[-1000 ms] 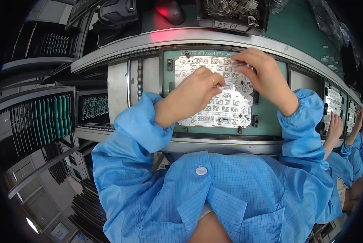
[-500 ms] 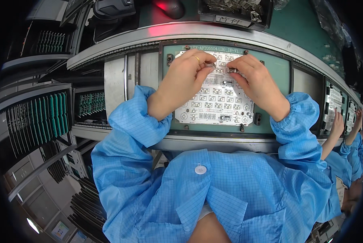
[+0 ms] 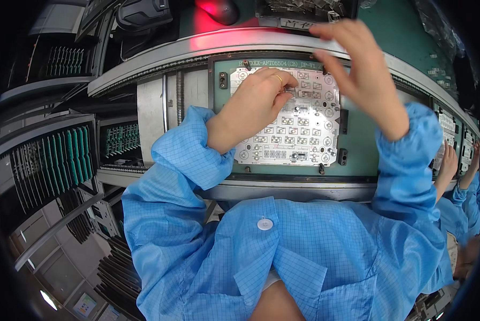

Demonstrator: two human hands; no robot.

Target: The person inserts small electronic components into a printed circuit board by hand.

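A white circuit board [image 3: 282, 140] with rows of small component spots lies on a green fixture plate [image 3: 362, 158] in front of me. Over the upper middle of the board is my left hand [image 3: 253, 104], its thumb and fingers pinched close together. Whatever sits between those fingertips is too small to make out. My right hand [image 3: 365, 75], smeared by motion, is raised beyond the board's upper right corner. Its thumb and fingers are apart, with nothing visible between them. Nearest to these fingers is a black bin [image 3: 349, 9] of small metal parts.
A metal rail [image 3: 159, 53] runs behind the fixture. Past it are a black handheld device [image 3: 143, 15] and a black mouse [image 3: 218, 10] with a red glow. Racks of green boards [image 3: 52, 160] stand at left. Co-workers' hands [image 3: 447, 160] work at far right.
My right hand has lifted off the board and moved up and right toward the bin, its fingers spreading. My left hand has shifted slightly right, still pinched over the board.
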